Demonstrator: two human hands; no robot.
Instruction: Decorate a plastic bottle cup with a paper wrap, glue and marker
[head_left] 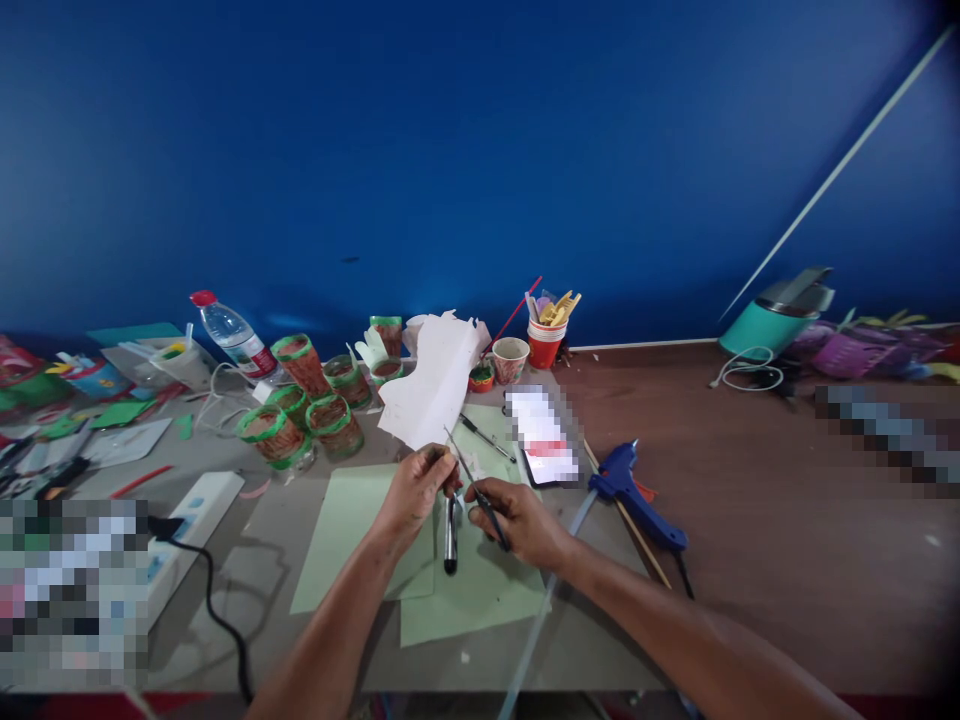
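Right hand (521, 520) and left hand (416, 490) meet just above the green paper (352, 530), which lies on the table (750, 520). The right hand is closed around a thin dark tool (469, 475) that looks like scissors. Its sharp tip points up and away, right beside the left hand's fingers. That is the worry, I think: the tip is so close that a small slip could poke those fingers. The left hand is curled shut with its fingertips pinched together near the tip. What they pinch is too small to tell. A dark tube (450, 535) sits just under the left hand, over the green paper. I cannot tell if the hand holds it or if it lies on the paper. If it is only held loosely, it could drop and roll. A blue glue gun (634, 495) lies to the right of the green paper. White paper (435, 385) stands behind the green paper. Cups (334, 425) with green rims stand behind it on the left.
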